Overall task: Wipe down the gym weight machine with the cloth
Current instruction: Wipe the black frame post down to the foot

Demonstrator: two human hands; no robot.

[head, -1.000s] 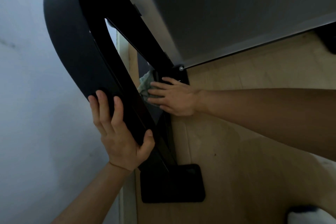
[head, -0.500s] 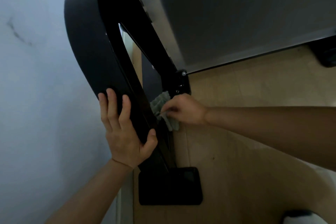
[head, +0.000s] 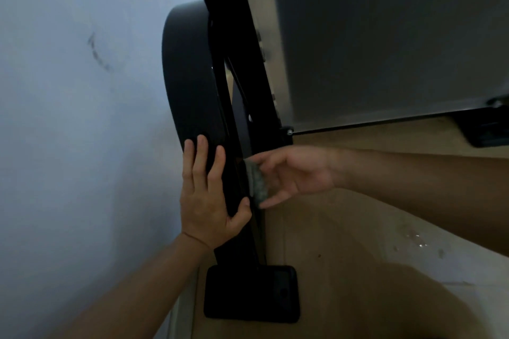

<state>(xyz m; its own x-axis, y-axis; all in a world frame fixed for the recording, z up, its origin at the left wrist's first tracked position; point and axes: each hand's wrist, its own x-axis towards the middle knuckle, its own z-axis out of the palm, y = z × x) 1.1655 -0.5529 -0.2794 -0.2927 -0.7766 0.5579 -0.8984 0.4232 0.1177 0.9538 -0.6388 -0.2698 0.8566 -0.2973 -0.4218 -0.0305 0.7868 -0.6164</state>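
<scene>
Cloth (head: 257,183), loosely pinched by the right hand (head: 297,173) against the machine's black leg (head: 239,173), may slip free, while the left hand (head: 206,201) braces flat, fingers straight.

Two hands: left hand (head: 205,195) near left, right hand (head: 297,170) at centre right. One grey-green cloth (head: 257,181) between them. One black machine frame (head: 237,146) with one rounded black cover (head: 187,85) on its left, two black feet: near (head: 250,293), far right (head: 487,129). One grey panel (head: 385,36) far right.
</scene>
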